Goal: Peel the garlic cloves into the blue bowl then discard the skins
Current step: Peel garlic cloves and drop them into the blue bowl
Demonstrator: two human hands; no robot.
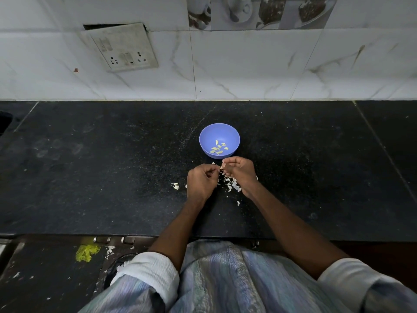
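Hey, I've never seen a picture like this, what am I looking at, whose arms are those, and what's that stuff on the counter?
There is one picture, taken by a camera worn on a person's head, looking down at their own arms. No machine is involved. The left hand and right hand meet over a black counter, pinching a small garlic piece between them. Beyond them stands a blue bowl holding peeled cloves. Loose white skins lie under the hands.

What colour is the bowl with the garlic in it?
Blue, a soft purplish blue; the bowl shows clearly in the head view.
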